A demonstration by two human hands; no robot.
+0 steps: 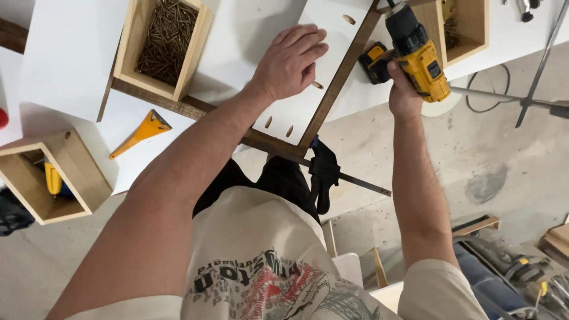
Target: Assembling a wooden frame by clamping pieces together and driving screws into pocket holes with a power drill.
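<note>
Pressing flat, palm down, on the white panel (308, 95): left hand (290, 62), fingers spread and extended, gripping nothing, simply bearing on the board near a row of slanted pocket holes (317, 85). Wrapped tight around the handle of the yellow and black cordless drill (418, 50): right hand (403, 89), fully closed on the grip, tool tilted with its chuck aimed toward the top end of the dark wood strip (341, 77) lining the panel's edge. Bit tip cut off by the frame edge, so contact with the wood impossible to confirm.

Judged from this pose, best done by holding the bit in line with the slanted hole, leaning steady weight through the flat palm so panel and strip stay flush, keeping spread fingers well off the bit's path, and squeezing the trigger gently to avoid stripping or splitting the thin strip.

Lower down, clamped over the corner where the strips meet: a black bar clamp (323, 175), bar jutting right. Further left on the white workbench (71, 65): an open wooden box of screws (163, 38), an orange-handled scraper (139, 135), and another wooden box (50, 178) lying on its side with a yellow tool inside. Beyond the drill, a second box (468, 24) at the bench's far end; below, concrete floor (474, 154).
</note>
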